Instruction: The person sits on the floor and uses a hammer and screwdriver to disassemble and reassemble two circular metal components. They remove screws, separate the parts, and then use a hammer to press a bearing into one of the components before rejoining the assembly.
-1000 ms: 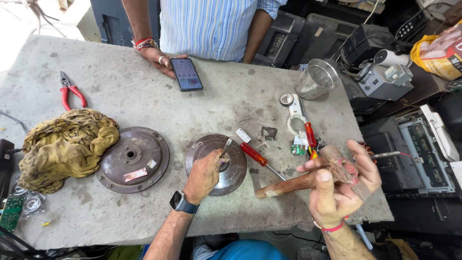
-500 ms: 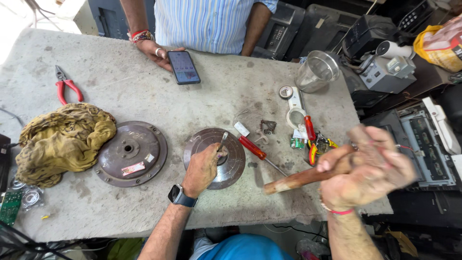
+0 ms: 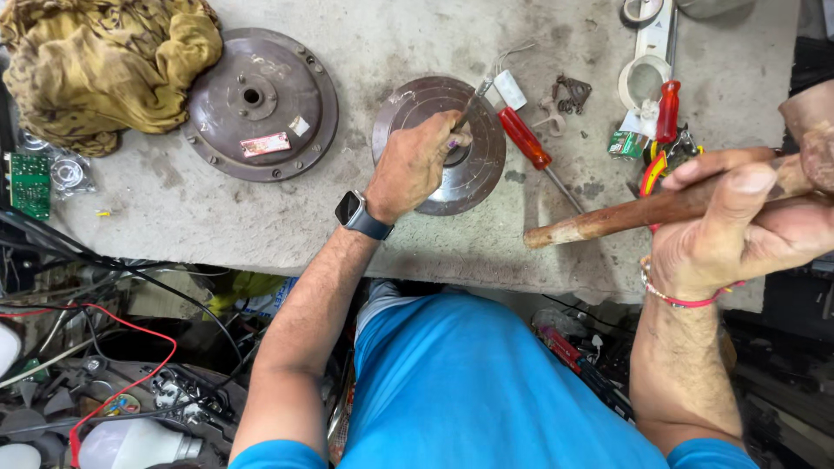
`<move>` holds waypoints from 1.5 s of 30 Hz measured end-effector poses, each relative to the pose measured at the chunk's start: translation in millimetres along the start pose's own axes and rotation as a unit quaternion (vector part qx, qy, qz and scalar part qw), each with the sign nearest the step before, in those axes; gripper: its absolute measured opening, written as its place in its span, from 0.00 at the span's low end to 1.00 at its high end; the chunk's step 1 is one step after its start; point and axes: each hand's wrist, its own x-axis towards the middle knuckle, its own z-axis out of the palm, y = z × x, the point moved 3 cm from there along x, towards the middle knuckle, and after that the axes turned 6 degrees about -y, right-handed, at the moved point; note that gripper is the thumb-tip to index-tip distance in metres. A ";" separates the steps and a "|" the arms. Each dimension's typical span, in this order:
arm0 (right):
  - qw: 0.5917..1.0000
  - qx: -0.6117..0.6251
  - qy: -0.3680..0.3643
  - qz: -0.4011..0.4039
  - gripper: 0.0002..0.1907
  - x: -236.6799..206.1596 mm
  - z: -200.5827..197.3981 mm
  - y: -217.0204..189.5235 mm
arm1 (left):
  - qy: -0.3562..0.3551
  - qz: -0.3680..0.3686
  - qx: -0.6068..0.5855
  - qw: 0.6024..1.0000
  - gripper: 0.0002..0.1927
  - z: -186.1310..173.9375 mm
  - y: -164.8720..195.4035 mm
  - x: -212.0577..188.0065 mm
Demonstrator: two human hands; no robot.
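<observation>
My left hand [image 3: 417,163] rests on a round brown metal disc [image 3: 473,174] on the concrete table and grips a thin metal tool [image 3: 476,97] whose tip stands at the disc's centre. My right hand [image 3: 747,217] is raised at the right and closed around a wooden hammer handle [image 3: 625,213]; the hammer's head is hidden behind my fingers. A red-handled screwdriver [image 3: 526,139] lies just right of the disc.
A second, larger metal disc [image 3: 261,104] lies to the left beside a crumpled yellow cloth [image 3: 104,61]. Red-handled tools [image 3: 667,113] and small metal parts [image 3: 569,94] sit at the right. Wires, bulbs and a green circuit board [image 3: 30,182] clutter the area below and left of the table edge.
The view has tilted down and moved closer. My right hand has lifted the hammer handle higher and to the right. My left hand stays on the disc with the thin tool.
</observation>
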 end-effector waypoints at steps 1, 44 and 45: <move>1.000 -0.001 -0.008 0.010 0.22 -0.8 4.6 -2.2 | 0.001 0.006 0.000 1.000 0.15 -0.5 0.6 0.1; 0.861 -0.219 -0.459 0.011 0.16 93.6 116.0 -104.5 | 0.018 0.016 0.092 0.995 0.21 -5.8 -1.5 -4.8; 0.871 -0.215 -0.441 -0.014 0.16 88.5 91.9 -108.5 | 0.021 0.014 0.064 0.998 0.18 -5.9 -2.3 -4.7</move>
